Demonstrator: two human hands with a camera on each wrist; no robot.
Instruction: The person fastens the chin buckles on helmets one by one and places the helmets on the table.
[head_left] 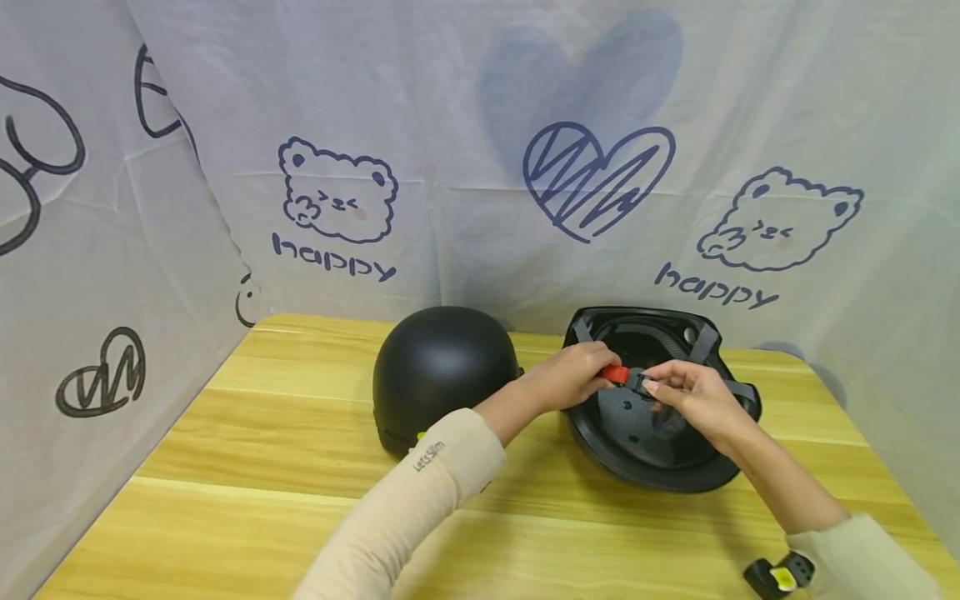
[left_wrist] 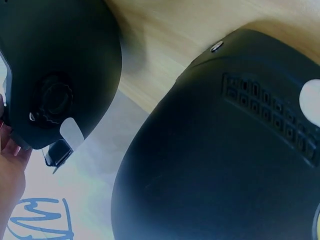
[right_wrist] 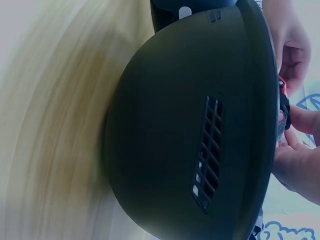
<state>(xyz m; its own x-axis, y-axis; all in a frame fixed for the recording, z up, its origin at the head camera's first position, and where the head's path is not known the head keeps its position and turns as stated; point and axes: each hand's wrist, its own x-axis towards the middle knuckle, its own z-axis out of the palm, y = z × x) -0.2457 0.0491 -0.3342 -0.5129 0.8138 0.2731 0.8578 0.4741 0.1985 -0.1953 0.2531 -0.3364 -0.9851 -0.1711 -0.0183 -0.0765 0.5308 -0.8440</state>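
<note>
A black helmet [head_left: 660, 479] lies upside down, its hollow inside facing up, with grey straps [head_left: 705, 343] along its rim. Over its opening, my left hand [head_left: 573, 375] pinches the red part of a chin-strap buckle [head_left: 616, 374]. The fingers and thumb of my right hand [head_left: 697, 400] hold the black end of that buckle [head_left: 637, 381]. Both halves meet between the two hands. In the right wrist view, the upturned shell [right_wrist: 155, 125] fills the middle and partly hides both hands at its rim.
Left of the upturned helmet, a second black helmet [head_left: 442, 375] sits dome up on the wooden table [head_left: 285, 433], close by my left forearm. A printed white cloth [head_left: 450, 225] hangs behind the table's back edge. A black wrist device [head_left: 780, 577] shows near the right sleeve.
</note>
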